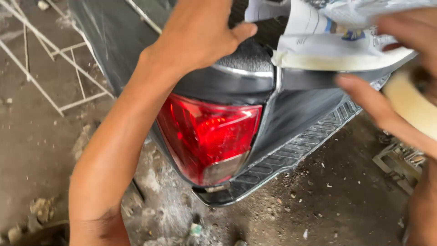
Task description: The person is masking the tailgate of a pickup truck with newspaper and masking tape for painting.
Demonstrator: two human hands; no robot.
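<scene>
Left hand (200,34), open, presses flat at top centre, steadying the newspaper masking (337,41); right hand (396,91) grips a tape roll (409,105) at right edge, ready above the red tail lamp (205,136).

Soft, even daylight, no hard shadows; source direction unclear, possibly overhead. Red tail lamp (207,136) sharp, small bright glints inside the lens. Dull sheen on the dark body panel (296,114). Right hand (400,82) and the pale tape roll (409,105) it holds are smeared by motion blur, very close to lens. Left hand (200,34) fairly crisp. Floor (346,200) dim, grainy.
</scene>
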